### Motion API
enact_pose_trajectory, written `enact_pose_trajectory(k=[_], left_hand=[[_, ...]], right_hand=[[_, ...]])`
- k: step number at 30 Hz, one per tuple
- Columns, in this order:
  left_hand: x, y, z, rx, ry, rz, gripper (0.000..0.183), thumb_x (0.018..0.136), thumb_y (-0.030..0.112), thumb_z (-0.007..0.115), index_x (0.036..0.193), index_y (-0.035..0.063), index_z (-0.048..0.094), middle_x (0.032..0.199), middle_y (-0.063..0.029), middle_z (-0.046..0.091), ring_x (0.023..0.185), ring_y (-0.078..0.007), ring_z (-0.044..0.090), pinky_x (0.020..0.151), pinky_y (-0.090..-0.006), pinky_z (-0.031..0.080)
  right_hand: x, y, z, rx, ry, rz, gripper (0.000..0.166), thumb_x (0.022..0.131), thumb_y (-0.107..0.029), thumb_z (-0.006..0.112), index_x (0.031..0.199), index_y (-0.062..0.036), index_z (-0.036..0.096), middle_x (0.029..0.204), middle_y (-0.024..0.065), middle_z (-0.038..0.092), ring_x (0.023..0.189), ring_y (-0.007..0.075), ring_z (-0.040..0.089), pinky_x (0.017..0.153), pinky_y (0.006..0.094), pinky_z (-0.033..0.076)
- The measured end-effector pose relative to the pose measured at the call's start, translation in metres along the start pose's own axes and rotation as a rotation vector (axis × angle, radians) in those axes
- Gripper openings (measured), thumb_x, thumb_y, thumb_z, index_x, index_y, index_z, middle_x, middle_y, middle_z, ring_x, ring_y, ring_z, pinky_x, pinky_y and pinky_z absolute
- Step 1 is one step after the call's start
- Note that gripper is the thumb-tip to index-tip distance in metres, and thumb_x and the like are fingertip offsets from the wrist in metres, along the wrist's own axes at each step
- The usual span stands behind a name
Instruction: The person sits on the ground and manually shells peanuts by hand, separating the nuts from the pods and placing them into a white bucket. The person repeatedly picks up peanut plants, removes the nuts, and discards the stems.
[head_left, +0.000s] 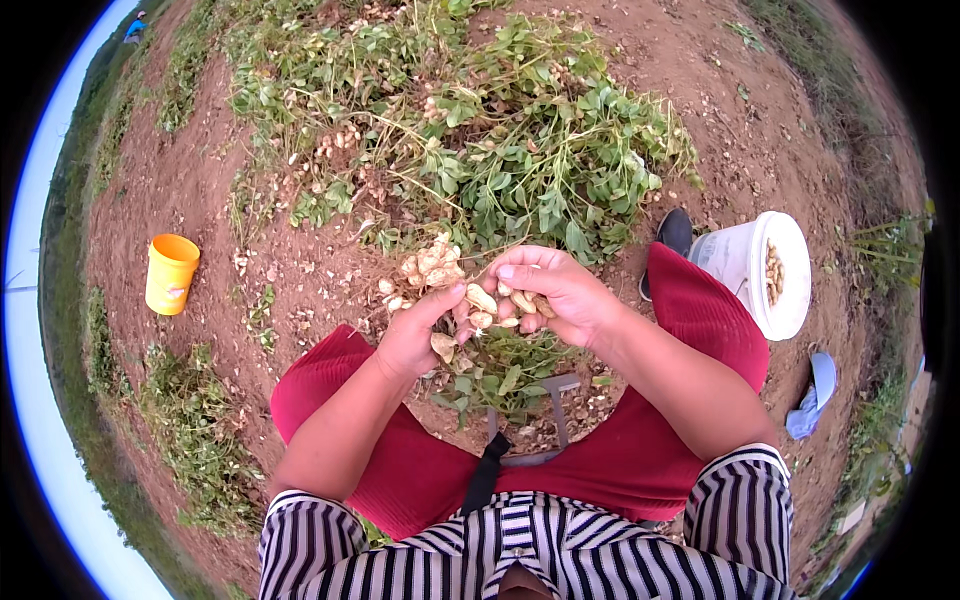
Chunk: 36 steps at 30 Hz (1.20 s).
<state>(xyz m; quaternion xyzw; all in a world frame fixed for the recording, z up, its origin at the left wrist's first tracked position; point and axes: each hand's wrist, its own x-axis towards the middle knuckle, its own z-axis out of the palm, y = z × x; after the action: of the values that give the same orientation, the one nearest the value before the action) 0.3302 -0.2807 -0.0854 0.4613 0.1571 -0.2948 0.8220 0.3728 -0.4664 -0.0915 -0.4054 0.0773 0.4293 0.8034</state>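
My left hand (418, 324) grips a peanut plant by its cluster of pods (433, 262), which hangs out past the thumb. Between my two hands more peanut pods (481, 298) show, pale tan and dusted with soil. My right hand (562, 289) is closed around several loose-looking pods (523, 301), with thumb and forefinger pinched together at the top. Leafy stems (510, 367) hang below my hands, between my knees. Whether the pods in my right hand are still joined to the plant, I cannot tell.
Ahead lies a large heap of pulled peanut plants (480, 135). A white bucket (724, 255) with pods inside tilts by my right leg, near a blue cap (814, 397). On the left stands a yellow bucket (171, 281). A metal stool frame (559, 420) shows beneath me. Far off is a person (136, 28).
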Motion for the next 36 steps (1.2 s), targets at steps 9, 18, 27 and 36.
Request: enact_pose_trajectory(k=[9,18,27,36], left_hand=[[-0.001,-0.003,0.000,0.074,0.116,-0.215,0.023,0.081,0.024,0.054,0.073,0.0027,0.056,0.063,-0.0035,0.052,0.057,-0.0119,0.046,0.056,-0.0238,0.037],[-0.007,-0.010,0.009,0.376,0.015,-0.065,0.024,0.075,0.018,0.058,0.092,-0.0001,0.059,0.076,-0.0052,0.060,0.063,-0.0122,0.052,0.055,-0.0240,0.040],[0.002,0.008,-0.009,-0.019,0.195,-0.065,0.026,0.078,0.022,0.054,0.059,0.0050,0.048,0.056,-0.0059,0.049,0.052,-0.0148,0.043,0.054,-0.0261,0.034],[0.006,0.009,-0.006,-0.036,0.308,-0.020,0.023,0.080,0.025,0.055,0.067,0.0064,0.049,0.059,-0.0048,0.049,0.054,-0.0152,0.046,0.056,-0.0263,0.037]], right_hand=[[-0.003,-0.002,0.009,-0.641,-0.223,0.171,0.031,0.078,-0.036,0.063,0.081,-0.0053,0.058,0.063,-0.0021,0.052,0.054,0.0048,0.048,0.043,0.0180,0.036],[-0.004,-0.010,-0.001,-1.122,-0.425,0.116,0.040,0.075,-0.042,0.060,0.071,-0.0026,0.063,0.058,0.0025,0.056,0.052,0.0091,0.050,0.047,0.0234,0.040],[0.001,-0.002,-0.011,-0.365,-0.250,0.254,0.026,0.083,-0.033,0.053,0.078,-0.0070,0.055,0.061,0.0042,0.058,0.051,0.0097,0.054,0.039,0.0183,0.039],[0.000,0.012,0.010,-0.394,0.031,-0.074,0.023,0.080,-0.018,0.059,0.097,-0.0062,0.050,0.066,-0.0006,0.053,0.053,0.0057,0.050,0.040,0.0164,0.036]])
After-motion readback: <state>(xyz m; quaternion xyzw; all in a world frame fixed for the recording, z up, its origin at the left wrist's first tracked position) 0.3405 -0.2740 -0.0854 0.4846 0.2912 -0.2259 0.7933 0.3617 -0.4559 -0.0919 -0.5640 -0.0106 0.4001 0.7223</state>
